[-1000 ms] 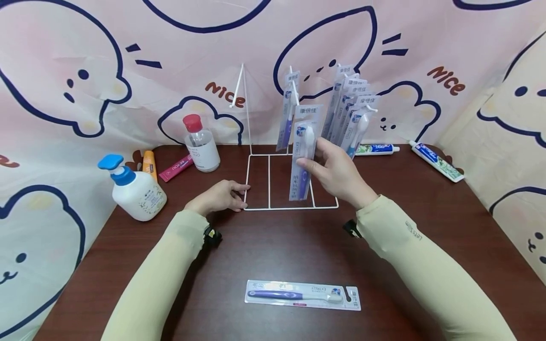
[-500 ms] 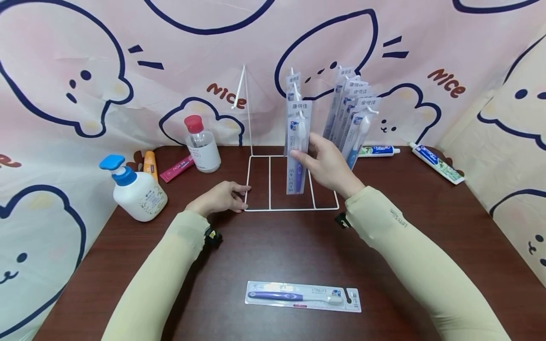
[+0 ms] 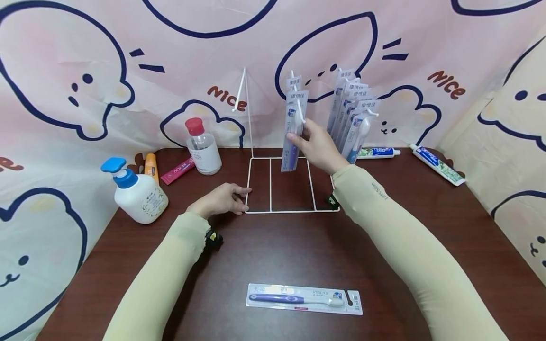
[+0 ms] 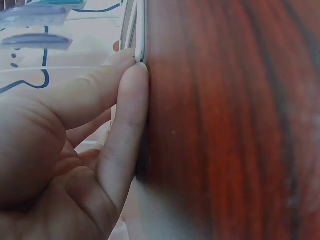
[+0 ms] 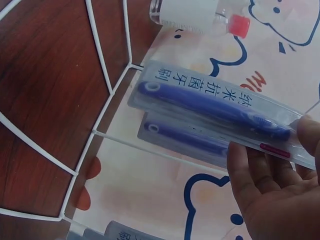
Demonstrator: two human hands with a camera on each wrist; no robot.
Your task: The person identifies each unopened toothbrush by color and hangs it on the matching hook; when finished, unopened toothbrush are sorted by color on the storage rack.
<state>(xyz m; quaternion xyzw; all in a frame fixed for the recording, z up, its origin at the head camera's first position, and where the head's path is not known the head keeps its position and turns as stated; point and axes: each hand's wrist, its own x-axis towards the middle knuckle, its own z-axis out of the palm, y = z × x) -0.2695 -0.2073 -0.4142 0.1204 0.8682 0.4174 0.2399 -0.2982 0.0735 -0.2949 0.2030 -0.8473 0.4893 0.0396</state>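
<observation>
My right hand [image 3: 322, 147] pinches a packaged purple toothbrush [image 3: 290, 154] by its edge, upright at the middle prong of a white wire rack [image 3: 270, 184]. The prong's tip shows in front of the package's upper part. Behind it hangs another packaged toothbrush [image 5: 185, 140], mostly covered in the head view. My left hand [image 3: 219, 199] holds the rack's front left corner, thumb and finger meeting at the wire [image 4: 141, 30]. Several packaged toothbrushes [image 3: 358, 137] hang on the right prong. The left prong [image 3: 240, 90] carries nothing. One more packaged toothbrush [image 3: 304, 299] lies flat near the table's front.
At the left stand a white pump bottle [image 3: 142, 199] and a clear bottle with a red cap [image 3: 204, 151]. An orange tube [image 3: 151, 166] and a pink tube [image 3: 178, 171] are between them. Two toothpaste tubes [image 3: 437, 164] [image 3: 377, 152] lie at the back right.
My right hand has moved left and away from me with the packaged toothbrush, from in front of the middle prong back along it. The left hand stays at the rack's corner.
</observation>
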